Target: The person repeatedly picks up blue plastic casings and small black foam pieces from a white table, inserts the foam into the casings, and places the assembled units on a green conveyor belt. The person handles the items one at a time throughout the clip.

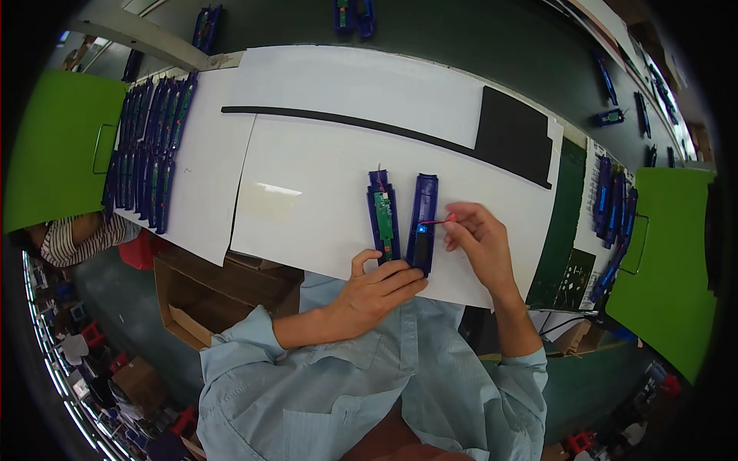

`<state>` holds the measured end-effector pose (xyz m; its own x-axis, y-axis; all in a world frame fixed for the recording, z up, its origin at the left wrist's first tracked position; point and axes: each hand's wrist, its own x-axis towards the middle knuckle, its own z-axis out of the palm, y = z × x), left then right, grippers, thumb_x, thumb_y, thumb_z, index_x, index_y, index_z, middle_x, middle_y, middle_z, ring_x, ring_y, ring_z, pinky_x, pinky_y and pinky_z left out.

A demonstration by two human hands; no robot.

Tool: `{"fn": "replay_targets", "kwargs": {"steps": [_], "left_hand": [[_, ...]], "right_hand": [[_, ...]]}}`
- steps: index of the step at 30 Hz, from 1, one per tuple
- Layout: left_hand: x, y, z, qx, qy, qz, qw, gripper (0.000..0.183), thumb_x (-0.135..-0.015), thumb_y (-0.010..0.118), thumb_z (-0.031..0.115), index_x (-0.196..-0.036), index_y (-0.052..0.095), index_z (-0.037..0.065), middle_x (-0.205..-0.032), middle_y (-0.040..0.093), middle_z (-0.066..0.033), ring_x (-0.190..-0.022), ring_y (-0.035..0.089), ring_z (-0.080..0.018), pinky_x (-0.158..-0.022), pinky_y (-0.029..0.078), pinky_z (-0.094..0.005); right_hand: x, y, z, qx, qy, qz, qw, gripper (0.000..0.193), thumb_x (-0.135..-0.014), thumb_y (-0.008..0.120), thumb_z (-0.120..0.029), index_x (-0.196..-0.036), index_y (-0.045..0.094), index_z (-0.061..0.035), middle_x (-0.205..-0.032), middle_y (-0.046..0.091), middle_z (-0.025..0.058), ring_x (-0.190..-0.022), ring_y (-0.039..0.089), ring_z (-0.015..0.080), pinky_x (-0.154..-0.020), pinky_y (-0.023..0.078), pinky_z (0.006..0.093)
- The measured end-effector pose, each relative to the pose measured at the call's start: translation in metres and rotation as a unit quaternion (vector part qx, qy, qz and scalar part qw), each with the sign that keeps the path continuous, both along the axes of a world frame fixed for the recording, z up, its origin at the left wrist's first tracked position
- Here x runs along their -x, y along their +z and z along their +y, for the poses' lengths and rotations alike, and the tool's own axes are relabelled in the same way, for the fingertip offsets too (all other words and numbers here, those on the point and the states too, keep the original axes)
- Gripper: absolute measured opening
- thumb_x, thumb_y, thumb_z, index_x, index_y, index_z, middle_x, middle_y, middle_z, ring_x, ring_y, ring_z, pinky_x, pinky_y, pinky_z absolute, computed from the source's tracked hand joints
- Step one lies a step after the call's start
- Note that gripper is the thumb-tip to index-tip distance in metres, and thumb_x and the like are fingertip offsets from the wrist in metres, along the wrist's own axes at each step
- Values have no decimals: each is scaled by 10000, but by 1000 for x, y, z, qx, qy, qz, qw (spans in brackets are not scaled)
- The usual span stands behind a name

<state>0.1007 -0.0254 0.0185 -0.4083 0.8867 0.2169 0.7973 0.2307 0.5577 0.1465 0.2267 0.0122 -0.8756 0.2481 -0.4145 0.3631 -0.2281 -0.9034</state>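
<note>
Two long dark blue plastic casing halves lie side by side on the white worktop (307, 207). The left casing half (376, 180) carries a green circuit board (384, 219). In the right casing half (426, 188), a small blue light (422, 228) glows beside a red wire. My left hand (377, 290) is closed over the near ends of both halves, its thumb at the left one and its fingertips on the right one. Thumb and forefinger of my right hand (484, 242) pinch the red wire (442, 221) just right of the right half.
Rows of filled blue casings (154, 146) lie at the left, and more casings (615, 207) at the right. A black strip (346, 123) and black sheet (513, 131) lie beyond the work. Green panels (61, 146) flank the table. Below its left edge stands a cardboard box (184, 292).
</note>
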Motion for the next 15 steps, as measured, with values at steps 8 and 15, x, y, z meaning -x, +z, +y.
{"fn": "replay_targets", "kwargs": {"steps": [8, 15], "left_hand": [[44, 19, 4, -38, 57, -32, 997, 372, -866, 785, 63, -1226, 752, 152, -1219, 698, 9, -1106, 636, -176, -1103, 296, -501], [84, 11, 40, -62, 83, 113, 988, 265, -859, 787, 104, -1113, 779, 180, -1246, 663, -4, -1146, 542, -229, -1013, 332, -447]], "right_hand": [[20, 4, -26, -180, 57, 95, 977, 91, -965, 782, -38, -1027, 739, 13, -997, 635, 63, -873, 629, 146, -760, 513, 283], [22, 16, -27, -220, 89, 75, 969, 100, -959, 791, -57, -1031, 748, -3, -998, 607, 57, -838, 595, 148, -750, 502, 293]]}}
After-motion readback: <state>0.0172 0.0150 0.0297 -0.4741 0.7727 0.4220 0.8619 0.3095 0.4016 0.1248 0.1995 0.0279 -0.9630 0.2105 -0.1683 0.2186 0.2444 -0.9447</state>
